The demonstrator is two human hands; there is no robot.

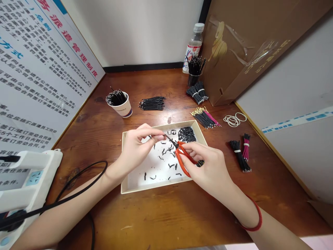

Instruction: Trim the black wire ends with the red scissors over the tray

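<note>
My left hand [142, 144] is over the left part of a shallow box [125, 180], thumb and forefinger pinched on a thin dark wire mostly hidden by the fingers. In my right hand [205, 161] are red-handled pliers [184, 158], their narrow jaws pointing up and left to the left fingertips. Whether the jaws touch the wire is too small to tell. Scattered black scraps [163, 151] lie on the white bottom of the box, and a dense pile of black pieces [186, 134] fills its back right corner.
Behind the box stand a paper cup of wires [124, 107] and a loose row of black wires [152, 103]. Rubber bands [232, 120] and tied bundles [239, 156] lie right. A bottle [194, 45] and cardboard box [229, 52] stand behind. A black cable [78, 192] crosses my left forearm.
</note>
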